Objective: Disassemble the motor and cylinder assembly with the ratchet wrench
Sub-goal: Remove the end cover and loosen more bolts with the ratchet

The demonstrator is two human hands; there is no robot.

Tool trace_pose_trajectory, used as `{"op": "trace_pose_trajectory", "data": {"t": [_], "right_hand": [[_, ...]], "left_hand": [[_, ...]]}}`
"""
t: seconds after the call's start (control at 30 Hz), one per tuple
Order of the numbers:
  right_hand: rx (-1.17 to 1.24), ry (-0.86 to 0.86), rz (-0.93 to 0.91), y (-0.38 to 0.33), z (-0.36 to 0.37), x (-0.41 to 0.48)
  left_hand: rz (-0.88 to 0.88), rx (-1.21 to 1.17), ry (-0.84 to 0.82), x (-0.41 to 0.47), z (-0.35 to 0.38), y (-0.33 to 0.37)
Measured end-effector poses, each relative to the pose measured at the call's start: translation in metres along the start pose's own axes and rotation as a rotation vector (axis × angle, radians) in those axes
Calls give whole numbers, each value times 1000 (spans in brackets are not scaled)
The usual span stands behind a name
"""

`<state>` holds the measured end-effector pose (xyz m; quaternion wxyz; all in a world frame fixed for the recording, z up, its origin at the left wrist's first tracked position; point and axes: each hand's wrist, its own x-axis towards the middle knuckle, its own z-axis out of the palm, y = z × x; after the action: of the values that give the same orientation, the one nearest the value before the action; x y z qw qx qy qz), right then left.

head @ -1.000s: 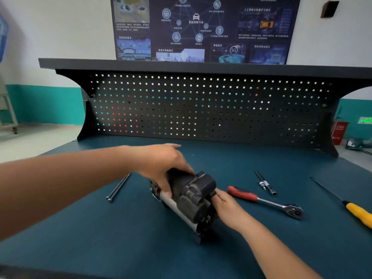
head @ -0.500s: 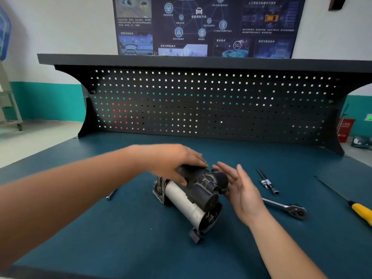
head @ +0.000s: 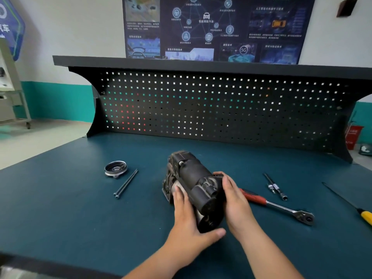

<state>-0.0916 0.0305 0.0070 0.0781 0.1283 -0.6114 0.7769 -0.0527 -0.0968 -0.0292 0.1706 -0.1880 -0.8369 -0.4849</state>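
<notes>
I have both hands on the motor and cylinder assembly [head: 198, 184], which lies on its side on the bench mat [head: 60, 218] between my palms. My left hand [head: 187, 220] lies along the pale cylinder side, fingers nearly straight and thumb hooked under the near end. My right hand [head: 234, 200] cups the black housing with its fingers curled over the top. Neither hand holds a tool.

The ratchet wrench [head: 281, 208] lies just right of my right hand, its red handle close to my wrist. A socket extension [head: 275, 187] lies beyond it. Well left of my left hand are 2 long bolts [head: 125, 183] and a round cap [head: 115, 169].

If those 2 bolts came from this unit, I judge the halves may be loose. A hard pull or twist could part them suddenly, spilling inner parts or pinching my right fingers at the seam. The body is round, so letting go with 1 hand to reach the wrench could let it roll. A roll could carry it onto the wrench handle or toward the bolts.
</notes>
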Motion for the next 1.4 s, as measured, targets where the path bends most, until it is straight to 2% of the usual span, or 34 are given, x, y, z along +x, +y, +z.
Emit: {"op": "trace_pose_trajectory", "data": {"t": [0.2, 0.43, 0.57, 0.9, 1.17, 1.27, 1.4], "right_hand": [[-96, 63, -55, 11, 34, -15], [-181, -153, -75, 1, 42, -24], [-190, -223, -95, -3, 28, -22], [-265, -138, -132, -2, -7, 3], [-330, -129, -126, 12, -35, 16], [-432, -160, -103, 27, -46, 11], [-605, -180, -106, 31, -51, 13]], "left_hand": [[65, 59, -111, 0, -36, -33], [88, 159, -238, 7, -70, -51], [92, 110, -192, 7, -62, -51], [158, 62, -246, 51, -31, -51], [144, 5, -209, 55, -23, -54], [103, -87, -227, 49, -38, -60], [124, -66, -178, 50, -42, -58]]}}
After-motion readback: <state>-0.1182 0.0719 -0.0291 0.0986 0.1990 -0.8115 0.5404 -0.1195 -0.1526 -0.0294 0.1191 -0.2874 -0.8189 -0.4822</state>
